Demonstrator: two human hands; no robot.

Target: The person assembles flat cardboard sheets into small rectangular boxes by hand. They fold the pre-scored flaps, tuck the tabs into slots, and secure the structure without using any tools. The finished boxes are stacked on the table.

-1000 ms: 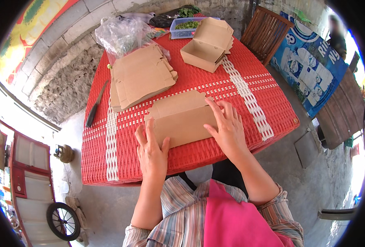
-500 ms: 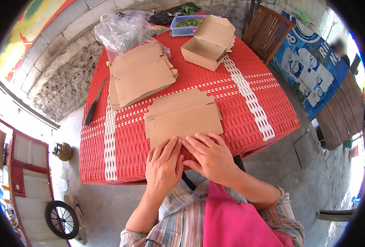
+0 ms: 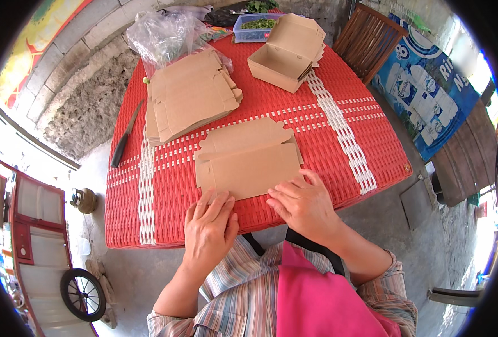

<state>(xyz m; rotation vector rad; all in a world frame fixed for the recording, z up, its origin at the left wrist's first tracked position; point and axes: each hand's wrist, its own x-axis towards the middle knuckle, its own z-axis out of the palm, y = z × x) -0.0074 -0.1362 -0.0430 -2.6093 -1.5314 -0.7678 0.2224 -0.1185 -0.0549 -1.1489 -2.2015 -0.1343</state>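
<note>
A flat brown cardboard box blank (image 3: 254, 171) lies in front of me, its near panel folded over and its notched far flap (image 3: 240, 135) spread on the table. My left hand (image 3: 209, 224) rests at the near left corner, fingers stretched out with the tips touching the near edge. At the near right corner is my right hand (image 3: 308, 205), its fingers extended and slightly bent, palm down over the board. Neither hand is closed around anything. Just beyond lies a stack of flat box blanks (image 3: 193, 95).
The red woven table (image 3: 170, 208) has white bands. Far back stand an assembled open box (image 3: 285, 64), a clear plastic bag (image 3: 165, 42) and a blue tub (image 3: 249, 35) of chopped greens. A black-handled knife (image 3: 126, 135) lies left. Behind the right corner is a wooden chair (image 3: 367, 42).
My hands have moved apart along the box blank's near edge, the left one to the left and the right one to the right. The folded edge between them is now uncovered.
</note>
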